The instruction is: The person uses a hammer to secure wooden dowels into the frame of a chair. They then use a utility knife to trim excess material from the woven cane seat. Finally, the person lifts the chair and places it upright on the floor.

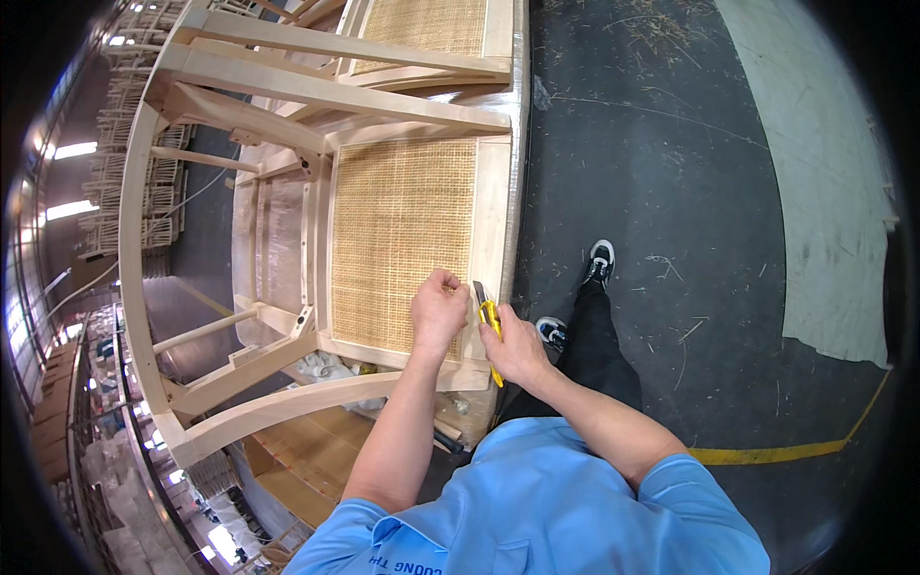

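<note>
A pale wooden chair frame (494,211) lies on its back on a plastic-wrapped bench, with a woven cane panel (402,220) set in it. In my right hand (518,347) is a yellow utility knife (491,319), its dark blade end pointing away from me over the frame's right rail. My left hand (441,311) rests over the panel's lower right part, fingers curled and pinched close to the rail. Whatever those fingertips hold, if anything, is too small to make out. The knife tip is just right of the left fingers.
Another chair with a cane panel (426,27) lies beyond this one. Cardboard (311,450) is below the near chair arm. Scraps of cane litter the dark floor (661,192), and a pale sheet (815,182) covers its right side. Stacked chair parts (134,163) stand at far left.
</note>
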`<state>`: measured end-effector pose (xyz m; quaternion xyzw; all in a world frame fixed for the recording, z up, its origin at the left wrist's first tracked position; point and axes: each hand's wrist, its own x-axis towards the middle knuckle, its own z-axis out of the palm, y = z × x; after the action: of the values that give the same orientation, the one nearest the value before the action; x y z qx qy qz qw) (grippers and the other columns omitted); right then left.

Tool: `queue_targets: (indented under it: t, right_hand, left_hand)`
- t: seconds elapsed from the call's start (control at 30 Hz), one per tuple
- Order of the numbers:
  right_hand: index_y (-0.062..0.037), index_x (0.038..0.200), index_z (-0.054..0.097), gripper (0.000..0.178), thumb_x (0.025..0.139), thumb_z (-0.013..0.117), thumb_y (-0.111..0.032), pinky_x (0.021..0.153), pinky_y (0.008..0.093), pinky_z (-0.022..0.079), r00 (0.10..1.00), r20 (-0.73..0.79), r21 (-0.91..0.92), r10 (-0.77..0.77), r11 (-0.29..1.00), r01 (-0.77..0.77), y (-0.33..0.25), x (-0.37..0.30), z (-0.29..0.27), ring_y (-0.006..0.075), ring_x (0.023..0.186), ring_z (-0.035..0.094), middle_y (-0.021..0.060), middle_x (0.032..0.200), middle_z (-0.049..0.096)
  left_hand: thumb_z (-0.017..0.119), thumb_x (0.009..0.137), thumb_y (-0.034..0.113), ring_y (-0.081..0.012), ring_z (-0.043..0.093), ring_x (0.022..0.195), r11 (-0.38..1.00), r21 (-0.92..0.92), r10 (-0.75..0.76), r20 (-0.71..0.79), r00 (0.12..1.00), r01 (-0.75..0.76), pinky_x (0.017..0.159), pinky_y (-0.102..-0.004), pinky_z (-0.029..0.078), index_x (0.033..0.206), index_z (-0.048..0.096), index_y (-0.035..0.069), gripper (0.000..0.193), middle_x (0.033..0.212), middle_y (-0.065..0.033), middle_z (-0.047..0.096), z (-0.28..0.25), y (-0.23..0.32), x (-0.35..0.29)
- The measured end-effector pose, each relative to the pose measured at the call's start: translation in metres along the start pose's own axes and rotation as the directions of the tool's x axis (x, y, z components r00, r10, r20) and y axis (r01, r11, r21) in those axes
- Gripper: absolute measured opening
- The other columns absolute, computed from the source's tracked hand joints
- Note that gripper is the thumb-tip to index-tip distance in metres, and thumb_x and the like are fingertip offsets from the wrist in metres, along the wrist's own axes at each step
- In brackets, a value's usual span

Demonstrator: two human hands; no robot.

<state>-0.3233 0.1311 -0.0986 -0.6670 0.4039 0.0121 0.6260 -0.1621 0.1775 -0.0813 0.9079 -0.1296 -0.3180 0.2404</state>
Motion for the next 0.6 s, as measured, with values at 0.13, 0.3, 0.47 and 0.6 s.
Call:
queue_targets:
  t: [0.13, 0.3, 0.47, 0.6]
  right_hand:
    - [0.0001, 0.118, 0.054, 0.037, 0.102, 0.061, -0.033, 0.088, 0.0631, 0.053, 0.999, 0.043, 0.011, 0.022, 1.000, -0.023, -0.004, 0.001, -0.001, 0.0544, 0.096, 0.070, 0.0340, 0.094, 0.071]
    - [0.0012, 0.121, 0.054, 0.040, 0.102, 0.060, -0.033, 0.092, 0.0650, 0.052, 0.997, 0.069, -0.023, 0.041, 0.999, -0.039, -0.014, 0.000, -0.006, 0.0566, 0.099, 0.069, 0.0368, 0.098, 0.071]
    - [0.0017, 0.121, 0.054, 0.040, 0.103, 0.059, -0.033, 0.091, 0.0652, 0.053, 0.999, 0.034, -0.074, 0.034, 0.997, -0.032, -0.011, 0.001, -0.002, 0.0567, 0.097, 0.069, 0.0370, 0.097, 0.071]
    - [0.0014, 0.112, 0.055, 0.036, 0.102, 0.062, -0.033, 0.085, 0.0629, 0.053, 0.999, 0.020, -0.077, 0.037, 0.996, -0.035, -0.015, 0.000, 0.000, 0.0558, 0.095, 0.069, 0.0360, 0.093, 0.070]
  left_hand:
    - [0.074, 0.091, 0.019, -0.0269, 0.074, 0.067, 0.989, 0.131, 0.077, -0.011, 0.997, -0.075, 0.068, -0.0421, 0.058, 0.100, 0.070, 0.006, 0.016, 0.074, -0.0122, 0.073, -0.006, -0.005, -0.003]
    - [0.072, 0.093, 0.022, -0.0276, 0.074, 0.069, 0.971, 0.200, 0.130, 0.012, 0.991, -0.129, 0.067, -0.0430, 0.057, 0.098, 0.073, 0.005, 0.017, 0.075, -0.0129, 0.074, -0.009, -0.013, -0.027]
    - [0.067, 0.101, 0.023, -0.0245, 0.073, 0.064, 0.988, 0.100, 0.103, 0.173, 0.979, -0.121, 0.064, -0.0392, 0.057, 0.100, 0.071, 0.003, 0.021, 0.071, -0.0107, 0.073, -0.012, -0.021, -0.073]
    - [0.070, 0.103, 0.023, -0.0184, 0.072, 0.066, 0.993, -0.086, -0.040, 0.388, 0.921, 0.079, 0.064, -0.0347, 0.057, 0.113, 0.066, 0.000, 0.025, 0.076, -0.0091, 0.075, -0.016, -0.045, -0.111]
